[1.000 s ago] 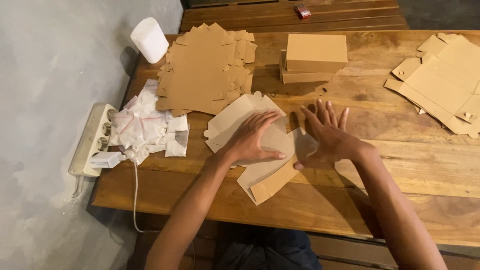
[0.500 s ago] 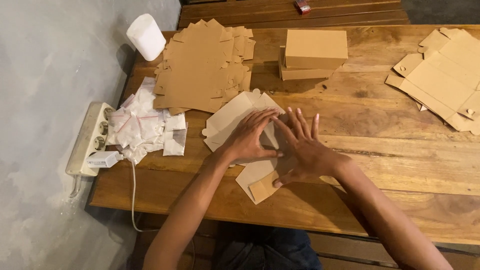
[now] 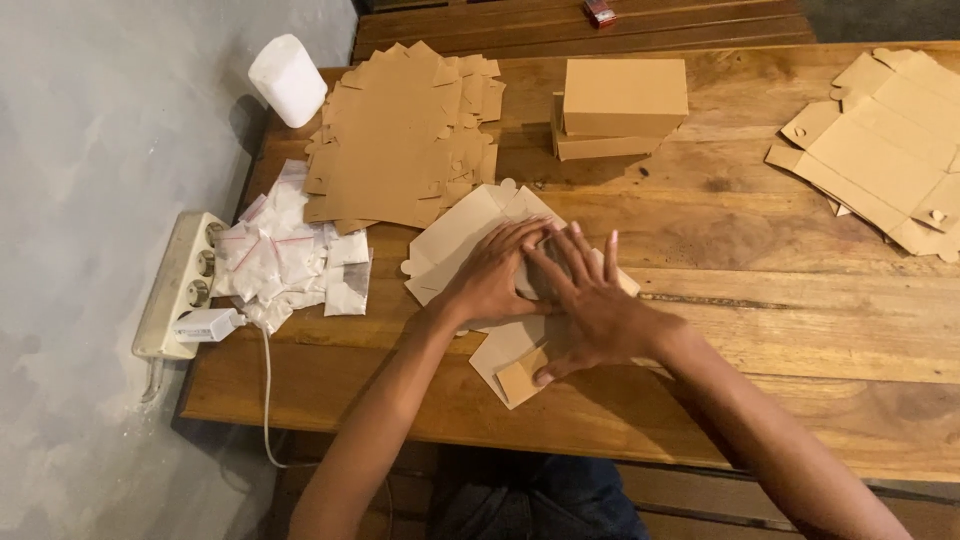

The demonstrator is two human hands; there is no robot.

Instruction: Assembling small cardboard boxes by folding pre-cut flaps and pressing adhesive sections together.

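Wooden table (image 3: 760,230): both hands flat, pressing cardboard (image 3: 470,235).

A flat, die-cut cardboard box blank (image 3: 470,235), pale tan with scalloped tabs along its edges, is laid unfolded on the wooden table (image 3: 760,300). It is angled diagonally, its long axis running from 11 o'clock to 5 o'clock. Its middle is covered by both hands. A small darker flap is seen at its 5 o'clock end.

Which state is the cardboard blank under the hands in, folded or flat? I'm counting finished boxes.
Flat: the cardboard blank lies spread on the table, both hands pressing it.
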